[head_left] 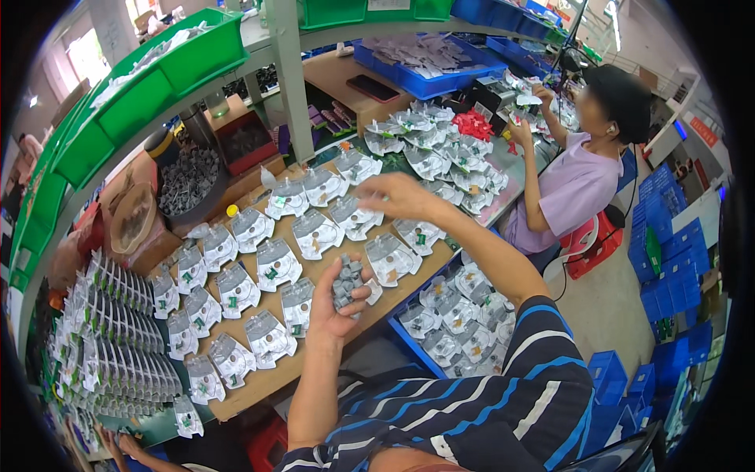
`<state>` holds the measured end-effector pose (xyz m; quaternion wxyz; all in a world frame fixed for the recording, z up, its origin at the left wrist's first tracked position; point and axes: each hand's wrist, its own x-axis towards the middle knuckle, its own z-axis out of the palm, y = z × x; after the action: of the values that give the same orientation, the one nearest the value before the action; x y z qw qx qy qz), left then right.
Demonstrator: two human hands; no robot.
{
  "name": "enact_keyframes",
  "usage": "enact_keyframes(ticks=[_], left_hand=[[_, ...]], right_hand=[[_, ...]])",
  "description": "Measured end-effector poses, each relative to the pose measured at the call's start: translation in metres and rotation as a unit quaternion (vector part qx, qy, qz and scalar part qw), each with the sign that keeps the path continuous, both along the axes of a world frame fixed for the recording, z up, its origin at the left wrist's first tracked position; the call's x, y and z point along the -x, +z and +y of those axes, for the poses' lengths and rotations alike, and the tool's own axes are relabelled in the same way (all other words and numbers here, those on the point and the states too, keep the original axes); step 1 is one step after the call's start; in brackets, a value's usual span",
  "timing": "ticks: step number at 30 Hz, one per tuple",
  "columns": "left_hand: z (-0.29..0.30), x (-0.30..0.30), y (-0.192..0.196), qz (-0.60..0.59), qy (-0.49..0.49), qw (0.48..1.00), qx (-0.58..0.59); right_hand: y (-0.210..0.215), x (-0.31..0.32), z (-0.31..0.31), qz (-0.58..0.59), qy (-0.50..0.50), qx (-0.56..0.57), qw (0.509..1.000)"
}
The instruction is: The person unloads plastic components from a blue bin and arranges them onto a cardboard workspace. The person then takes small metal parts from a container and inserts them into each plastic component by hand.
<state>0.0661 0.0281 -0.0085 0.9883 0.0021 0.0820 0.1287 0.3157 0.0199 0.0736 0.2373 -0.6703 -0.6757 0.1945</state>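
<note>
In my left hand (pixel 334 318) lies a handful of small grey blocks (pixel 346 285), cupped with the fingers curled around them above the near edge of the table. My right hand (pixel 397 197) is stretched out over the far right of the rows, its fingers bent and smeared by motion, so I cannot make out what is in them. Below and around both hands, silver-grey moulded housings (pixel 278 263) lie in rows on the brown board (pixel 271 370). Many carry a small green circuit board. One housing (pixel 317 234) sits between my two hands.
Stacked housings (pixel 118 346) fill the left end. A round tub of grey parts (pixel 189 182) stands behind the rows. To my right is a blue crate (pixel 429 354) holding more housings. A shelf post (pixel 287 86) rises at the back. A co-worker (pixel 578 169) works at the far right.
</note>
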Motion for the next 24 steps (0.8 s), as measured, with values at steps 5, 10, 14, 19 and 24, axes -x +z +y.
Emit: enact_keyframes(ticks=[5,10,14,19,24], left_hand=[[0.006,-0.002,0.012,0.051,-0.057,0.995,-0.066],[0.008,0.007,0.004,0.062,-0.072,0.993,-0.070],[0.009,0.011,0.002,0.084,-0.061,0.993,-0.050],[0.009,0.012,0.000,0.079,-0.035,0.995,-0.044],[0.004,0.009,-0.003,0.042,-0.019,0.999,-0.017]], right_hand=[[0.026,0.062,-0.024,0.154,0.211,0.178,0.949],[0.025,0.060,-0.023,0.067,0.221,0.114,0.966],[0.021,0.057,-0.022,0.050,0.207,0.077,0.974],[0.014,0.051,-0.036,-0.011,0.180,0.049,0.982],[-0.007,0.019,-0.056,0.091,0.006,-0.018,0.996]])
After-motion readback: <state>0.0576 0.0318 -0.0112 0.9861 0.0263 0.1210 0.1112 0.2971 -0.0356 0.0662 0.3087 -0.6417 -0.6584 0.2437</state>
